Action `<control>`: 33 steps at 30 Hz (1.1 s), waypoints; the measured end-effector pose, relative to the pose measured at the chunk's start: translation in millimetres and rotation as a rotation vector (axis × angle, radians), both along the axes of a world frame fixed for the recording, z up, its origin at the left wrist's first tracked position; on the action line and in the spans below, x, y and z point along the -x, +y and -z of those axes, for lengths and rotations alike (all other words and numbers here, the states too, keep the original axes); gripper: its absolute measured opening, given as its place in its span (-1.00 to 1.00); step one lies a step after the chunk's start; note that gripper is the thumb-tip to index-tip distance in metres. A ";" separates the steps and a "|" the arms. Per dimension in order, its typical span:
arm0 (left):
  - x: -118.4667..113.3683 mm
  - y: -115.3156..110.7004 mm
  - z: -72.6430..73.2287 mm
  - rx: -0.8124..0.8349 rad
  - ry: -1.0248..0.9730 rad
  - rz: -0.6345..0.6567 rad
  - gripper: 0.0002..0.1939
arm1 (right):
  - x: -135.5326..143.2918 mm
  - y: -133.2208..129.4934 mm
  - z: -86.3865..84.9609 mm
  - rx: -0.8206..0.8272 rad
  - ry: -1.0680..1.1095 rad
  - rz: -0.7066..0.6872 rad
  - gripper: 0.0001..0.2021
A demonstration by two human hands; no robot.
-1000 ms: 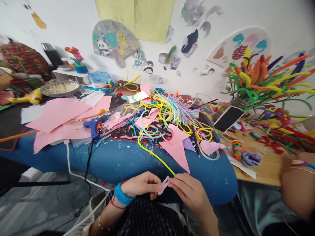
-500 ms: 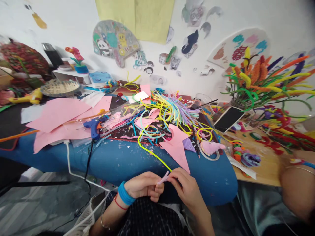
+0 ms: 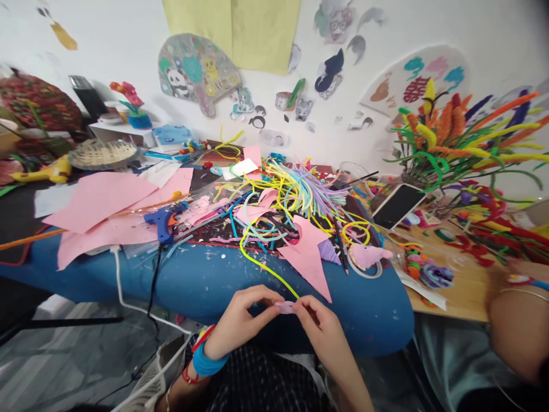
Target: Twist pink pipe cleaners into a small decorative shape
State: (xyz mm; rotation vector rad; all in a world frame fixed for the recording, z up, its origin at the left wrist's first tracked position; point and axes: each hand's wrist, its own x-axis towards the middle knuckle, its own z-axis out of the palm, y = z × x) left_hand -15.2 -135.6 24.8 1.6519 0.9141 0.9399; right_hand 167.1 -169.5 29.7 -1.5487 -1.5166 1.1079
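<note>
A short, pale purple fuzzy pipe cleaner piece (image 3: 285, 307) is stretched level between my two hands, just in front of the table edge. My left hand (image 3: 246, 315), with a blue band at the wrist, pinches its left end between thumb and fingertips. At the other end my right hand (image 3: 318, 323) pinches it the same way. Right behind the fingers, a yellow pipe cleaner (image 3: 274, 273) hangs over the blue table cover (image 3: 206, 277). Pink felt-like sheet scraps (image 3: 306, 252) lie just beyond, beside a pink and purple fuzzy shape (image 3: 368, 256).
A blue glue gun (image 3: 163, 222) lies left of a heap of pipe cleaners (image 3: 300, 186). Pink sheets (image 3: 100, 200) cover the left side. A phone (image 3: 398, 206) leans before a bunch of fuzzy stems (image 3: 454, 131). Another person's arm (image 3: 521, 326) is at far right.
My left hand has turned and risen, now pinching the piece's left end from above. The piece went from tilted upward to lying level between both hands.
</note>
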 end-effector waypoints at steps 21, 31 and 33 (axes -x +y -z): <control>12.7 9.4 14.7 0.150 -0.181 0.168 -0.88 | -2.2 -4.4 0.5 0.286 0.348 -0.181 -0.64; -13.4 3.0 27.6 0.343 -0.505 -0.064 -0.61 | 19.1 -3.9 9.8 0.197 0.490 0.080 -0.62; -17.9 1.5 27.5 0.333 -0.486 -0.033 -0.68 | 21.9 -3.5 11.6 0.169 0.487 0.113 -0.63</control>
